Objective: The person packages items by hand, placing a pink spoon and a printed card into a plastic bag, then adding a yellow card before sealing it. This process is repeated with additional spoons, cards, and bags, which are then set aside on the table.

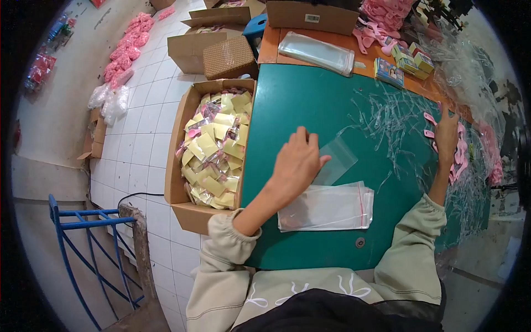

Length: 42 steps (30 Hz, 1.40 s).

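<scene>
My left hand (298, 163) is over the green table (298, 110), fingers curled, at the left edge of a clear plastic bag (336, 160); what its fingers hold, if anything, is hidden. Just below it lies a stack of clear bags (326, 207) with a red line near its right side. My right hand (447, 133) reaches to the far right, among pink plastic pieces (460, 152) that lie on both sides of it. Its fingertips are near the small pink pieces, and I cannot make out whether they grip one.
Left of the table stands a cardboard box (177, 160) full of yellow-carded packets. Thin plastic strips (387, 122) litter the right side. At the back are another bag stack (316, 52), small boxes (389, 72) and pink items (381, 36). A metal disc (360, 242) lies near the front.
</scene>
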Each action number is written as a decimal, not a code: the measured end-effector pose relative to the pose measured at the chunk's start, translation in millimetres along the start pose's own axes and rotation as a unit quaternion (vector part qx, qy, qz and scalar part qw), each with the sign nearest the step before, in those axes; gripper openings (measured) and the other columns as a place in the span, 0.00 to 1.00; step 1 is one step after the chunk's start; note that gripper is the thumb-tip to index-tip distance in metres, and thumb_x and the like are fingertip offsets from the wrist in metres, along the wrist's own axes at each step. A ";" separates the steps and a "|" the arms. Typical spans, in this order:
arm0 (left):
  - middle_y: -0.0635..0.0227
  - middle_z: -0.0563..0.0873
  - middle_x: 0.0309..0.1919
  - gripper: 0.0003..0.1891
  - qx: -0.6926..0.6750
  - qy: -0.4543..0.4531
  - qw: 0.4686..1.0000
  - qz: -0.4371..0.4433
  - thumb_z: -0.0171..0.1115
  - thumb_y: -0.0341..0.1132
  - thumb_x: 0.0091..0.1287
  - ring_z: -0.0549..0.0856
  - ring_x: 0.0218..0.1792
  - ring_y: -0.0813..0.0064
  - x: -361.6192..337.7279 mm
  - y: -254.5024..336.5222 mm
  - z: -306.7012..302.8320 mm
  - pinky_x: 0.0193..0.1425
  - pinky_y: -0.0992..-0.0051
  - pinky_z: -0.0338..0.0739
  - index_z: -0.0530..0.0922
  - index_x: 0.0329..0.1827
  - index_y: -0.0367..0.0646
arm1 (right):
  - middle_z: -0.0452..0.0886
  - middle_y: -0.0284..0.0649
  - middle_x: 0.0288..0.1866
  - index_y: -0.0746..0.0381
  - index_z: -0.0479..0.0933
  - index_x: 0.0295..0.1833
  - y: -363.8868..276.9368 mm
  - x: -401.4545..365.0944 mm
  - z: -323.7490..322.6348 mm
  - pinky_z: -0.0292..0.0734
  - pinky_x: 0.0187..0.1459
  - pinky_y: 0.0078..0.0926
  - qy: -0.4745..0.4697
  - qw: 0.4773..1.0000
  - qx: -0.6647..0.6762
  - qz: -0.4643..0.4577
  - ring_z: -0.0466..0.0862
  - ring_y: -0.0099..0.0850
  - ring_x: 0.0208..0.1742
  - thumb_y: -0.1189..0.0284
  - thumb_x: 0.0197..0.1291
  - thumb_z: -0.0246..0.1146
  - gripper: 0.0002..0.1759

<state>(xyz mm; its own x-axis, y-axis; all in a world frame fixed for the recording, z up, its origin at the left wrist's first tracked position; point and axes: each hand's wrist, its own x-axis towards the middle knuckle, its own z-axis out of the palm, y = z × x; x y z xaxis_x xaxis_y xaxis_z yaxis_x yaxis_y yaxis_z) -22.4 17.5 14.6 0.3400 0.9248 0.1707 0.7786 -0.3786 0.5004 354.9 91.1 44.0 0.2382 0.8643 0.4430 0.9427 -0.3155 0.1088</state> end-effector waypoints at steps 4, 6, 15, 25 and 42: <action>0.56 0.76 0.37 0.20 -0.094 0.035 0.995 -0.001 0.66 0.31 0.56 0.80 0.36 0.58 3.7 -3.6 25.3 0.40 0.65 0.76 0.72 0.51 0.37 | 0.77 0.50 0.47 0.59 0.70 0.59 -17.5 -3.7 -20.7 0.75 0.45 0.35 -0.009 0.950 0.307 -0.052 0.81 0.41 0.45 0.73 0.62 0.53 0.18; 0.59 0.76 0.31 0.17 -0.167 0.025 0.985 0.016 0.65 0.29 0.56 0.79 0.33 0.60 5.6 -14.9 32.9 0.38 0.66 0.75 0.74 0.48 0.37 | 0.79 0.47 0.45 0.61 0.72 0.55 -42.4 -9.8 -40.2 0.76 0.43 0.32 -0.103 0.899 0.426 -0.028 0.82 0.36 0.42 0.70 0.63 0.54 0.15; 0.62 0.84 0.38 0.07 -0.497 -0.081 0.859 -0.086 0.64 0.31 0.62 0.83 0.37 0.76 8.3 -20.6 11.7 0.41 0.77 0.77 0.77 0.35 0.36 | 0.82 0.42 0.34 0.63 0.73 0.48 -126.3 -54.7 -86.0 0.76 0.38 0.22 -0.111 0.852 0.491 -0.145 0.82 0.26 0.36 0.71 0.62 0.59 0.11; 0.61 0.86 0.38 0.09 -0.598 -0.126 0.777 -0.151 0.61 0.33 0.66 0.85 0.39 0.77 10.2 -19.5 1.4 0.41 0.81 0.78 0.75 0.40 0.37 | 0.84 0.40 0.34 0.62 0.70 0.50 -134.7 -68.0 -85.4 0.75 0.41 0.20 -0.102 0.755 0.643 -0.075 0.82 0.23 0.36 0.73 0.61 0.61 0.13; 0.66 0.84 0.41 0.17 -0.607 -0.158 0.776 -0.064 0.51 0.38 0.72 0.82 0.38 0.80 5.2 -7.8 -3.9 0.45 0.80 0.77 0.76 0.53 0.33 | 0.83 0.42 0.32 0.67 0.69 0.40 -145.9 -81.8 -100.1 0.77 0.36 0.21 -0.121 0.766 0.603 -0.190 0.84 0.26 0.33 0.76 0.57 0.64 0.11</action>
<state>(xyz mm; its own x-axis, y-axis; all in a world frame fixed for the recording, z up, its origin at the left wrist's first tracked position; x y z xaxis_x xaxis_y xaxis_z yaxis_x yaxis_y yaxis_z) -28.8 25.4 14.9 0.5629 0.8237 -0.0682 -0.1876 0.2077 0.9600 174.4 27.2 81.0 -0.2086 0.8971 0.3894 0.4509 0.4416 -0.7757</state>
